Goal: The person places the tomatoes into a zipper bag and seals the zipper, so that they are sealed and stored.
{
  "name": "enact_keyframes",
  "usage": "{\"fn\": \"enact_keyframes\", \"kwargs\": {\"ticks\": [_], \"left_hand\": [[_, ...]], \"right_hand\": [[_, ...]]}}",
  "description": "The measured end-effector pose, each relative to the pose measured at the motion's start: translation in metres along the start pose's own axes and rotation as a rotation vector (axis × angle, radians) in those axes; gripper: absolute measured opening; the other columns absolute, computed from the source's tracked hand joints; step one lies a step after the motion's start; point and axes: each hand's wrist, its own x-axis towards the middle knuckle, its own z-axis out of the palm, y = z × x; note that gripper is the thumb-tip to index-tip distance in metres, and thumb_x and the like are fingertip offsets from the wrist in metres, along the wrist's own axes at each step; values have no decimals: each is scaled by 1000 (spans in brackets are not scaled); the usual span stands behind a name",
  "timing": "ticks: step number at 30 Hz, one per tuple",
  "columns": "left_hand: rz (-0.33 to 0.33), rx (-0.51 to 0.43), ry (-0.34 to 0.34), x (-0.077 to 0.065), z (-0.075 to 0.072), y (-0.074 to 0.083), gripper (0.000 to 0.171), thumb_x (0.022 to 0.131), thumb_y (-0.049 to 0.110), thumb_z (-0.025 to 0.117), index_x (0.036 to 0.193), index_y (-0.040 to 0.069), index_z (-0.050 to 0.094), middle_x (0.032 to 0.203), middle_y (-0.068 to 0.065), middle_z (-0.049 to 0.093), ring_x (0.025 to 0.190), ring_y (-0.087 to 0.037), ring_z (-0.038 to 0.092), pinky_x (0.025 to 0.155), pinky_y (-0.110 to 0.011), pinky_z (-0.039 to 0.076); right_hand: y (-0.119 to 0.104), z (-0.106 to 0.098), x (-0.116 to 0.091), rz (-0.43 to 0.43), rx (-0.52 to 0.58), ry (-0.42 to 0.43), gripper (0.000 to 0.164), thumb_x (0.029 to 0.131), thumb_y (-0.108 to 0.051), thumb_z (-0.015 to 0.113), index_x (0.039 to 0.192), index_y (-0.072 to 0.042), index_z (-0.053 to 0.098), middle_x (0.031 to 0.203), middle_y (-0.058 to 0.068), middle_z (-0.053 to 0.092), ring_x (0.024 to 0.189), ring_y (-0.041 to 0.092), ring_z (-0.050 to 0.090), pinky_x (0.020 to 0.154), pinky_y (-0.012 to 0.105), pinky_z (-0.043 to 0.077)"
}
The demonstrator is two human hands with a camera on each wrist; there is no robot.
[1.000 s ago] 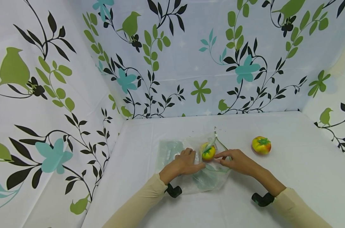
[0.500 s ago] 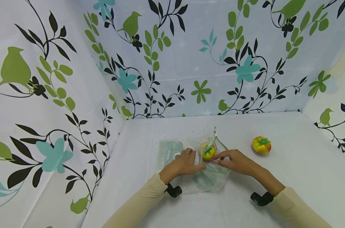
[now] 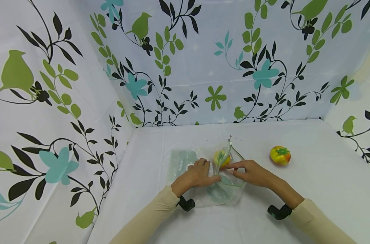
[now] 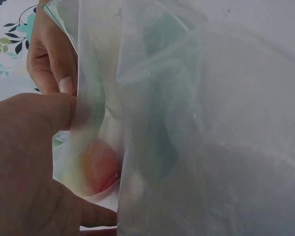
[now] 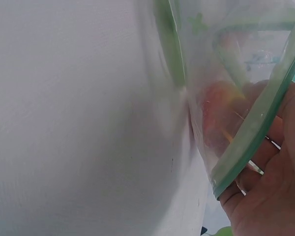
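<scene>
A clear zip bag [image 3: 224, 195] with a green-edged mouth lies on the table in the head view. Inside its mouth sits a yellow-red toy tomato [image 3: 219, 158], partly covered by plastic film. My left hand [image 3: 194, 175] rests on the bag just left of the tomato, thumb stretched toward the mouth. From the right, my right hand [image 3: 252, 173] reaches into the mouth, index finger extended against the tomato's near side. Through the film, the right wrist view shows the tomato [image 5: 217, 110] beside the fingers. In the left wrist view, a reddish part of it [image 4: 102, 167] shows behind the plastic.
A second toy tomato [image 3: 280, 155] with a green leafy top stands on the white table [image 3: 319, 183] to the right of the bag. A leaf-and-bird patterned curtain [image 3: 191, 67] encloses the back and sides. Both wrists wear small black cameras.
My right index finger has moved slightly left, pushing the tomato farther under the bag film, and the bag's mouth has shifted a little left. My left hand has stayed put.
</scene>
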Motion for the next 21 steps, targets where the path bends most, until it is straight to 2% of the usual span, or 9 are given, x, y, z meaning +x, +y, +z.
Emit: {"fn": "enact_keyframes", "kwargs": {"ticks": [4, 8, 14, 21], "left_hand": [[0, 7, 0, 1, 1, 0, 93, 97, 72, 50, 160, 5, 43, 162, -13, 41, 149, -32, 41, 113, -59, 40], [2, 10, 2, 1, 1, -1, 93, 97, 73, 50, 160, 5, 43, 162, -13, 41, 150, -32, 41, 113, -59, 40], [-1, 8, 6, 2, 2, -1, 93, 97, 73, 51, 160, 5, 43, 162, -13, 41, 149, -32, 41, 113, -59, 40], [-3, -1, -1, 2, 2, -2, 93, 97, 72, 51, 160, 5, 43, 162, -14, 40, 150, -33, 40, 113, -60, 39]], "right_hand": [[-3, -1, -1, 17, 5, -1, 36, 105, -17, 65, 140, -11, 70, 124, 7, 75, 102, 16, 64, 81, 30, 56], [-4, 0, -1, 23, 13, 1, 37, 105, -16, 66, 141, -10, 69, 120, 9, 75, 92, 12, 60, 71, 26, 53], [-3, 1, 0, 10, 16, 10, 37, 104, -15, 66, 141, -10, 69, 117, 6, 76, 87, 9, 58, 68, 25, 51], [-4, -1, 0, 17, 22, 17, 35, 103, -14, 67, 138, -9, 71, 113, 8, 76, 83, 15, 60, 66, 24, 52]]}}
